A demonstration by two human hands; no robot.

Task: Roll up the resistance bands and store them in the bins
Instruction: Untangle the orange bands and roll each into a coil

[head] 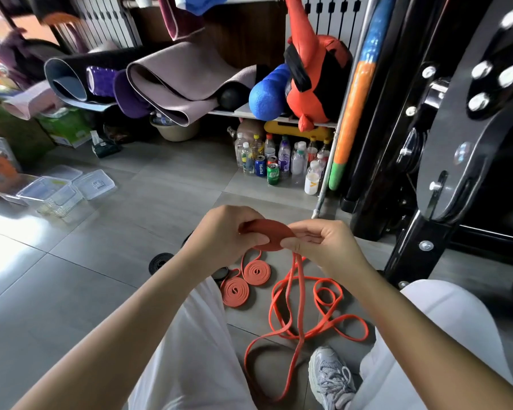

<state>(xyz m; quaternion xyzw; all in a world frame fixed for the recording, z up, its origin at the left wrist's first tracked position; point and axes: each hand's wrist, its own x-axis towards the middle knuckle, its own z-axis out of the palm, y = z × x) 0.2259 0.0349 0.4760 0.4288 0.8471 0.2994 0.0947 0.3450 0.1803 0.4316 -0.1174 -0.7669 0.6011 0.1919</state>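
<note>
Between my two hands is a partly wound coil of orange resistance band. My left hand grips its left side with curled fingers. My right hand pinches the coil's right edge, and the band's loose tail hangs from it in loops on the floor. Two finished orange rolls lie flat below my hands. Black rolls lie left of my left forearm, partly hidden. Clear plastic bins stand on the floor at the far left.
Bottles and cans cluster under a shelf of rolled mats. A black machine frame fills the right side. My white-trousered knees and a grey shoe are at the bottom. Grey floor tiles stretch to the left.
</note>
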